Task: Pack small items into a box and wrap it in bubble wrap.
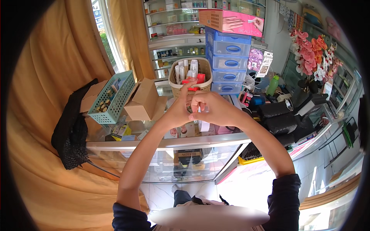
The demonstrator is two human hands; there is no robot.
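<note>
Both my hands meet above the glass display counter (193,142), in front of a beige plastic basket (190,61). My left hand (182,108) has a finger stretched up before the basket, its other fingers curled toward the right hand. The fingers of my right hand (215,106) are bent, with the thumb tip near the left palm. Something small and clear shows by the right fingers; whether either hand grips it cannot be made out. Just below the hands a whitish roll (204,126), perhaps tape, is on the counter. White tubes or bottles (182,72) and red boxes (201,78) fill the basket.
To the left are an open cardboard box (143,101), a teal plastic basket (99,117) with small bottles, and a black folded umbrella (70,135). A blue drawer tower (230,62) carries a pink box (242,24). Black wrapped packages (279,124) and artificial flowers (307,55) are on the right.
</note>
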